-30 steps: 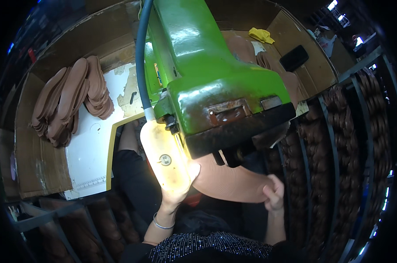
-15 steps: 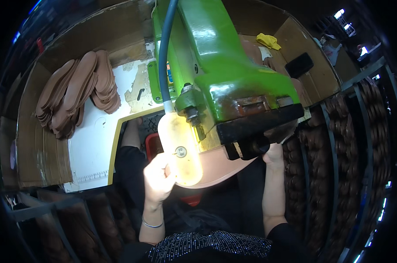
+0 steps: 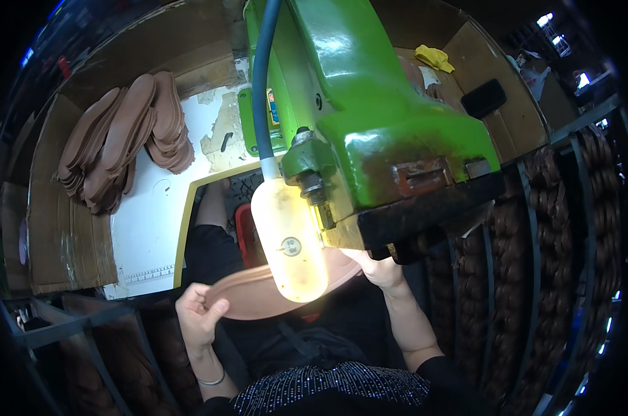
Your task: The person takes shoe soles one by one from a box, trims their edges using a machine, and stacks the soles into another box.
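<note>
Between my two hands stretches a flat pinkish-brown shoe sole, held below the head of a green machine. My left hand pinches its left end, thumb on top. At the other end, my right hand grips the sole under the machine's dark lower edge; some of its fingers are hidden there. A glowing oblong lamp hangs in front of the sole and covers its middle part.
Stacks of similar soles lie on the white tabletop at left, inside cardboard walls. A yellow cloth and a black phone-like object lie at far right. Racks packed with brown soles flank me.
The sole has come out from under the machine head toward the left and nearer me. My left hand moved left and down with its end; my right hand moved left too.
</note>
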`<state>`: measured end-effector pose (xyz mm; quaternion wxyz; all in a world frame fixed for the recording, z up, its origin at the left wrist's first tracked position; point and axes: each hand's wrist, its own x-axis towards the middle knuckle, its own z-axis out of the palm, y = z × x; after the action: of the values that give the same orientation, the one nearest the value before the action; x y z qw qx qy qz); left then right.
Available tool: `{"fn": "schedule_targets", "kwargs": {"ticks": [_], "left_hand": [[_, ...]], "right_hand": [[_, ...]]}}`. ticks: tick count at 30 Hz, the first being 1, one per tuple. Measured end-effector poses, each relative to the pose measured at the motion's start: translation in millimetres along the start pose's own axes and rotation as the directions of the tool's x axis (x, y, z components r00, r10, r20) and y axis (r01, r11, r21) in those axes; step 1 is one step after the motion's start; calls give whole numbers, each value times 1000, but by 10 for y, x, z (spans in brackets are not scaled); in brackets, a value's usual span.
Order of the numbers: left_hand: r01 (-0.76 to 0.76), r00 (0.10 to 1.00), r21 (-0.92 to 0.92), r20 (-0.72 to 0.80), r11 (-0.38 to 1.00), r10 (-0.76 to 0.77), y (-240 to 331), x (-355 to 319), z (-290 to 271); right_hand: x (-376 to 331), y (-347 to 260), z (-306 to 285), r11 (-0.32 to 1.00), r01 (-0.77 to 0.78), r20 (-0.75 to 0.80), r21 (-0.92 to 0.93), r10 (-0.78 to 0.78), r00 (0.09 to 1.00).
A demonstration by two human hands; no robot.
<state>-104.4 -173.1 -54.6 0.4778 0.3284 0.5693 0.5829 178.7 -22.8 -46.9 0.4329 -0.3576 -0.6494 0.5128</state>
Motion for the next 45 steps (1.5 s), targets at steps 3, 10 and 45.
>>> {"fn": "schedule_targets", "kwargs": {"ticks": [3,10,45], "left_hand": [[159,983,51,82,986,-163,-156,-209,7],[321,875,167,325,932,-360,-705,-630,841],[-558,825,573,302,600,478,226,308,1288]], "right_hand": [[46,-5,36,999,7,1,40,-7,1000],[126,85,45,999,-50,-14,13,50,999],[-409,-12,162,999,-1,-255,-37,-8,967]]}}
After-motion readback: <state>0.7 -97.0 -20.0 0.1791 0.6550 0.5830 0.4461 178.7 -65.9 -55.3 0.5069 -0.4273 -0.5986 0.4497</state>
